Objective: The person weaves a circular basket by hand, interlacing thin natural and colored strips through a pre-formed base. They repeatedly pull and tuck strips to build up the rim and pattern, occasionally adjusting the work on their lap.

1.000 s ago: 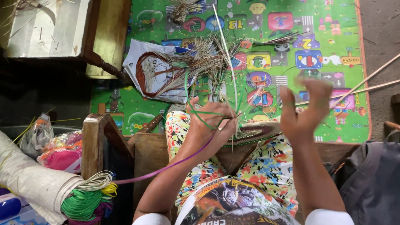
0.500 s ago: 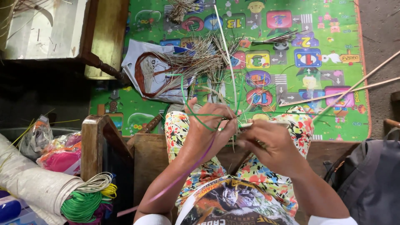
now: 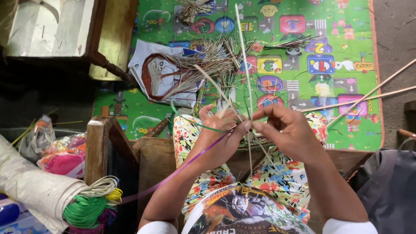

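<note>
The right hand (image 3: 288,130) pinches a pale reed (image 3: 243,65) against the left hand (image 3: 219,130), whose fingers close on a purple strip (image 3: 173,175) and thin green strands. Keeping the pinch tight where both thumbs meet would likely hold the weave. The reed is stiff and slender, rising beyond the fingertips.

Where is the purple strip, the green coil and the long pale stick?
Purple strip (image 3: 173,174), head view, mid-length below the left forearm.
Green coil (image 3: 84,211), head view, middle of the bundle.
Pale stick (image 3: 243,60), head view, upper part above the hands.
</note>
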